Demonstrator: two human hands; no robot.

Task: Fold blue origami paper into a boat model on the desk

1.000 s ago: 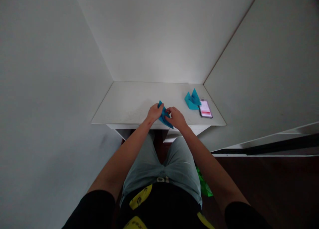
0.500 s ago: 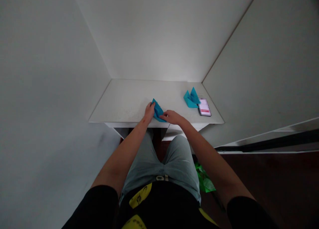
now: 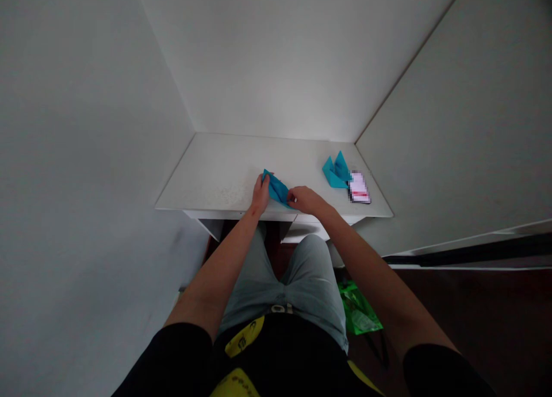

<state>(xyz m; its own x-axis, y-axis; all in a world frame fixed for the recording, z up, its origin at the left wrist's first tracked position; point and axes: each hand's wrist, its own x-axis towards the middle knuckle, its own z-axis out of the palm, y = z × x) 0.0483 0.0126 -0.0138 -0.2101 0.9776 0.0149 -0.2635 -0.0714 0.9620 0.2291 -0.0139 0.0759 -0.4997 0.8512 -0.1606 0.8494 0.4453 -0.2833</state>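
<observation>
A folded piece of blue paper (image 3: 277,189) lies near the front edge of a white table (image 3: 215,178). My left hand (image 3: 260,193) grips its left end, fingers pressed on the paper. At its right end, my right hand (image 3: 307,200) pinches the paper against the table. A finished blue paper figure (image 3: 336,171) stands at the table's right side, apart from both hands.
A phone (image 3: 359,188) with a lit screen lies just right of the paper figure. White walls close the table in at left, back and right. A green plastic bag (image 3: 359,315) lies on the dark floor beside my right leg.
The blue paper came down from a raised hold to lie flat on the table. My left hand shifted to its left end and my right hand spread toward its right end.
</observation>
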